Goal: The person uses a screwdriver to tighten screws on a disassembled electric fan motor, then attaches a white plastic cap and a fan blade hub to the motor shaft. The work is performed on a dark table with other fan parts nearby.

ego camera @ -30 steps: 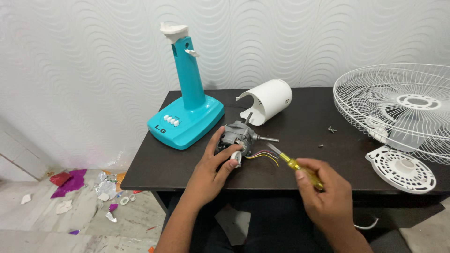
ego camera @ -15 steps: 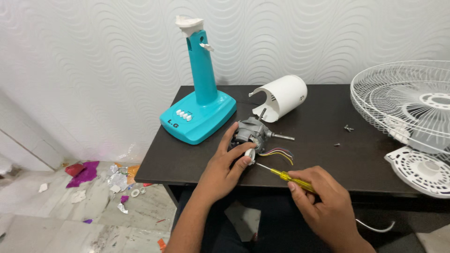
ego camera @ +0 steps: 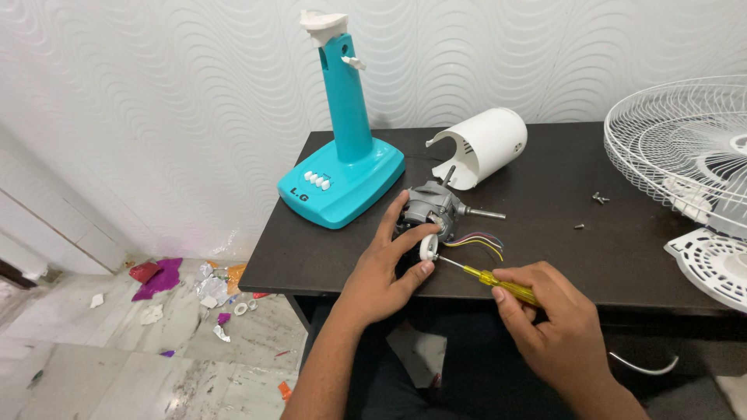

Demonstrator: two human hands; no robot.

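A grey fan motor [ego camera: 433, 208] with a steel shaft and coloured wires [ego camera: 476, 242] lies on the dark table [ego camera: 545, 233]. My left hand [ego camera: 385, 268] grips the motor from the near left side, thumb against a white round part on it. My right hand [ego camera: 548, 323] holds a yellow-handled screwdriver [ego camera: 486, 275], its thin tip touching that white part.
A turquoise fan stand [ego camera: 342, 167] with white buttons stands at the table's back left. A white motor cover [ego camera: 484, 145] lies behind the motor. A white wire fan guard [ego camera: 685, 148] and a white plastic disc [ego camera: 712, 264] sit at the right. Two small screws [ego camera: 599, 199] lie loose. Scraps litter the floor [ego camera: 179, 284].
The view has shifted so the table sits further right. Both hands stay on the motor and screwdriver; the screwdriver tip has come closer in to the white part.
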